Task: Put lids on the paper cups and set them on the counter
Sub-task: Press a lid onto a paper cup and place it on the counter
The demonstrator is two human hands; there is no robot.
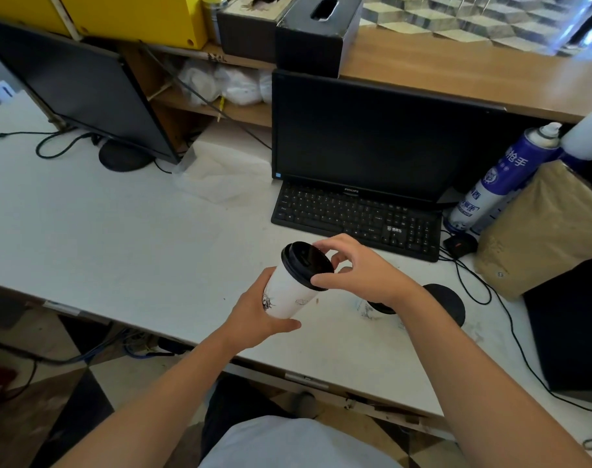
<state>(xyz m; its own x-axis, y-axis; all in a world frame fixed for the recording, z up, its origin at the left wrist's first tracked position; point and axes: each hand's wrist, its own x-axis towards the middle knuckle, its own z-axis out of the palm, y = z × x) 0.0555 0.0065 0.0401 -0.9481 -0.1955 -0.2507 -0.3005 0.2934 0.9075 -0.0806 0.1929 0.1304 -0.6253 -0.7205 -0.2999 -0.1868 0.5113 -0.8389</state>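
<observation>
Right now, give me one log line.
left hand: grips paper cup | right hand: pinches black lid on cup | cup: tilted over desk

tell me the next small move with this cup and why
Probably press the black lid down around its rim with the right hand while the left hand steadies the paper cup. The lid sits on the cup's mouth with thumb and fingers pinching its edge, but the cup is held tilted above the desk, and a seal cannot be confirmed.
</observation>
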